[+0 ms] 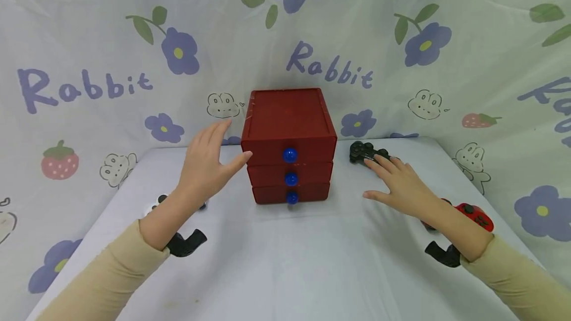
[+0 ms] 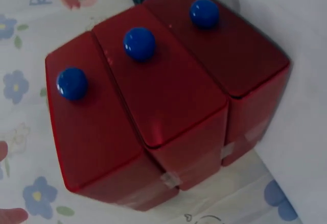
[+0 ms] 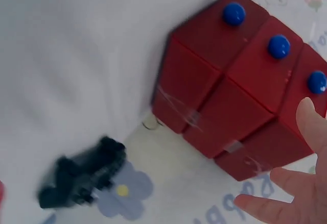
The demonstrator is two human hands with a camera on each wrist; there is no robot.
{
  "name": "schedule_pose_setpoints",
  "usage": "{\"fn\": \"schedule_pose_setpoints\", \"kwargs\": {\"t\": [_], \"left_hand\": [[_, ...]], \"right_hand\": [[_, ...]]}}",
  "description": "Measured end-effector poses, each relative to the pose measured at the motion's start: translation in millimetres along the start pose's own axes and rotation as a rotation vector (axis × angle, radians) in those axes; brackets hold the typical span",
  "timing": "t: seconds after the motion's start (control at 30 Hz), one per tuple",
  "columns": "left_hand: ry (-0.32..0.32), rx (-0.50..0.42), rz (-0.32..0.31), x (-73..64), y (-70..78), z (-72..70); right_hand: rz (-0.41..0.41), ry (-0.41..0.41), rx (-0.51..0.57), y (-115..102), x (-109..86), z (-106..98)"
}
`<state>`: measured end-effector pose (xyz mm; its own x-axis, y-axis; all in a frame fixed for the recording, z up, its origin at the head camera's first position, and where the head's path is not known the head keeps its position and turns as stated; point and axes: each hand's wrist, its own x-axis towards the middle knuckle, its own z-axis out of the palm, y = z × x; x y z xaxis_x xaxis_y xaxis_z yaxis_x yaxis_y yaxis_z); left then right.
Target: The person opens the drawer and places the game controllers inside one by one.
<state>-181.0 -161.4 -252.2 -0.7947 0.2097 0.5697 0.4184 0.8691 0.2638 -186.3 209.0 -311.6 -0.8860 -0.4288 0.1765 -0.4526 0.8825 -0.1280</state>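
Observation:
A red cabinet of three stacked drawers [image 1: 287, 115] stands at the back middle of the table, each drawer front bearing a round blue knob [image 1: 290, 155]. My left hand [image 1: 206, 165] is raised at its left side, fingers extended, thumb overlapping the top drawer's edge in the head view. On the other side, my right hand [image 1: 401, 188] hovers with fingers spread and holds nothing. Just beyond its fingertips lies a black game controller [image 1: 365, 151]. All the drawers look closed, and the left wrist view shows clear tape [image 2: 170, 179] along the cabinet's side.
A red game controller [image 1: 476, 216] lies at the right, partly behind my right forearm. At the left, another controller [image 1: 161, 199], white and black, is mostly hidden by my left forearm. Behind the white table [image 1: 285, 261] hangs a patterned cloth [image 1: 250, 38].

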Motion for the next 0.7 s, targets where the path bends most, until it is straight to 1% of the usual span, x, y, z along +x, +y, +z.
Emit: {"fn": "schedule_pose_setpoints", "kwargs": {"t": [0.1,0.17,0.27,0.33,0.43,0.57,0.7], "left_hand": [[0.065,-0.010,0.069,-3.8,7.3,1.6],[0.091,-0.009,0.106,-6.6,11.6,3.3],[0.103,-0.017,0.124,-10.4,16.9,6.0],[0.103,-0.025,0.127,-13.1,19.6,8.0],[0.093,-0.037,0.132,-16.6,23.0,12.3],[0.072,-0.063,0.142,-18.7,26.9,19.8],[0.039,-0.099,0.123,-19.9,31.3,26.9]], "right_hand": [[-0.003,-0.003,-0.020,-3.4,10.0,-12.9],[-0.016,-0.012,-0.010,-6.1,16.8,-21.1],[-0.047,-0.029,0.031,-11.1,28.2,-32.2],[-0.070,-0.034,0.064,-14.9,36.1,-38.9],[-0.079,-0.046,0.110,-20.5,47.4,-48.7],[-0.063,-0.082,0.137,-26.0,59.2,-60.8],[-0.054,-0.109,0.150,-29.2,69.6,-70.1]]}}
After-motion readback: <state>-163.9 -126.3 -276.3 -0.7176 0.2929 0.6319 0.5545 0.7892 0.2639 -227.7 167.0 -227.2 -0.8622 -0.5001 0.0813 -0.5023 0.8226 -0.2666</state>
